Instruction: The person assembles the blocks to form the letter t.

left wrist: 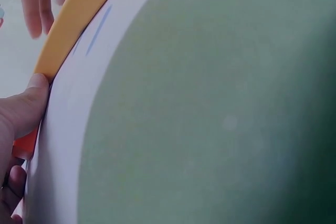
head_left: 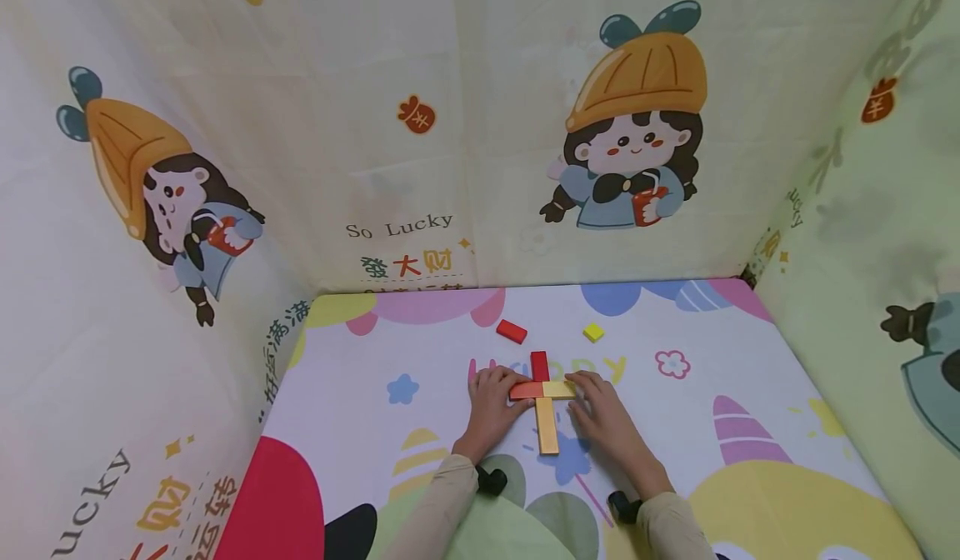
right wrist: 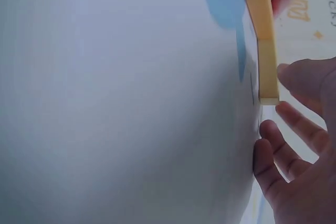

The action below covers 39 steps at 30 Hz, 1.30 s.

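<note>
While my left hand [head_left: 491, 403] pinches the orange-red block [head_left: 527, 390] between thumb and fingers, my right hand [head_left: 606, 420] is released, its fingers loosely bent around the outer end of the pale yellow block [head_left: 557, 390]; whether a fingertip touches it I cannot tell. These two slim, straight-edged bars lie end to end, forming the crosspiece of a flat cross on the tabletop [head_left: 450, 335]. Above their joint, pointing away from me, is the short, deep-red block [head_left: 539, 366]; below it, reaching toward me, is the long orange-yellow block [head_left: 547, 428], the longest of the four. Seen from my right wrist, the pale bar has smooth, plain faces, crisp edges and a squared end.

Beyond the cross, a red block [head_left: 512, 332] lies at a slant, an oblong with flat sides, and off to its right sits a small yellow block [head_left: 593, 332], stubby and squarish, turned cornerwise.

The tabletop is white with flat printed shapes in soft colours: rounded patches, stars, a flower outline. Around it hangs a pale, lightly creased cloth [head_left: 510, 127], printed with cartoon figures and lettering. My loose beige sleeves [head_left: 435, 502] wrinkle softly behind my wrists.
</note>
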Each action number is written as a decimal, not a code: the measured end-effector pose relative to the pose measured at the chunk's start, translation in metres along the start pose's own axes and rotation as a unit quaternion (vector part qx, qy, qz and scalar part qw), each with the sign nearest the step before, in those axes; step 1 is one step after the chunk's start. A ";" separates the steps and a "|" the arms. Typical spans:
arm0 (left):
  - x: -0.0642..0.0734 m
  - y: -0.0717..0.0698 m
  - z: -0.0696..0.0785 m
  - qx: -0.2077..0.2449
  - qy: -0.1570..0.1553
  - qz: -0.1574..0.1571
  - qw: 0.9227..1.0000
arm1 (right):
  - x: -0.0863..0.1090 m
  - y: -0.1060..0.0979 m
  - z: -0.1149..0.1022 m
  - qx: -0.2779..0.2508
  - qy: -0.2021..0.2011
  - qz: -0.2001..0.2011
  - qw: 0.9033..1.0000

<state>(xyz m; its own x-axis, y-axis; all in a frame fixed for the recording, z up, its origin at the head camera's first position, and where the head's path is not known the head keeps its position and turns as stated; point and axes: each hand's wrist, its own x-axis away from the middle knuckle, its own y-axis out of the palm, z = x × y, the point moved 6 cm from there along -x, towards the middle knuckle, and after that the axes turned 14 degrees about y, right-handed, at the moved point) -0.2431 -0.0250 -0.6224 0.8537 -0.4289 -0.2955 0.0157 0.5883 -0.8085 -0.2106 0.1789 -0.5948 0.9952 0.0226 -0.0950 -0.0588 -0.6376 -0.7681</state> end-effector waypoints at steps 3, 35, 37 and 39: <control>0.000 -0.001 0.000 0.006 -0.004 -0.001 1.000 | -0.009 0.003 0.001 0.019 0.006 -0.018 1.000; 0.001 -0.004 0.003 -0.011 0.014 0.015 1.000 | -0.043 0.014 -0.003 -0.020 0.033 -0.064 0.997; 0.001 -0.005 0.003 -0.009 0.015 0.019 1.000 | -0.048 0.017 -0.004 -0.016 0.042 -0.066 0.997; 0.000 -0.005 0.004 -0.005 0.014 0.020 1.000 | -0.052 0.020 -0.004 -0.011 0.053 -0.071 0.996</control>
<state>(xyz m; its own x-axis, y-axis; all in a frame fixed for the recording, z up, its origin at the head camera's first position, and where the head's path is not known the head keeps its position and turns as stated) -0.2408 -0.0254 -0.6165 0.8383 -0.4247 -0.3419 -0.0235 0.5983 -0.8009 -0.2633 0.1619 -0.6026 0.9961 0.0331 0.0814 0.0833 -0.6500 -0.7554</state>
